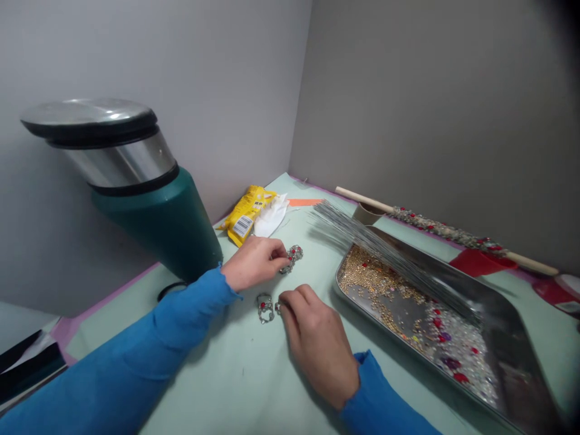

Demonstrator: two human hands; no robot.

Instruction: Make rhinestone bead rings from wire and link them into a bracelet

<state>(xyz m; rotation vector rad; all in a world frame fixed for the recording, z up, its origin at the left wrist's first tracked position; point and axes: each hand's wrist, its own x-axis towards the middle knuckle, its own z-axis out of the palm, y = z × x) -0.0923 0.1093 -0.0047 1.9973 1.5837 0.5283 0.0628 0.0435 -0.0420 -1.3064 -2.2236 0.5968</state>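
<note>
My left hand (pixel 256 261) is closed in a pinch at a small cluster of silver beaded rings with red stones (pixel 296 252) on the pale green table. Its fingertips cover the near part of that cluster. Lower down, my right hand (pixel 315 332) has its thumb and fingers together around another beaded ring (pixel 278 308), mostly hidden by the fingertips. Just left of those fingers lie more wire-and-bead rings (pixel 264 308), one with a red stone on top, apart from both hands.
On the right, a metal tray (pixel 502 326) holds gold, clear and red beads, with a bundle of thin wires (pixel 385 244) across it. Behind it lies a wooden rod (pixel 362 198) strung with beaded rings. A green bottle (pixel 167 229) and yellow packet (pixel 249 211) stand left.
</note>
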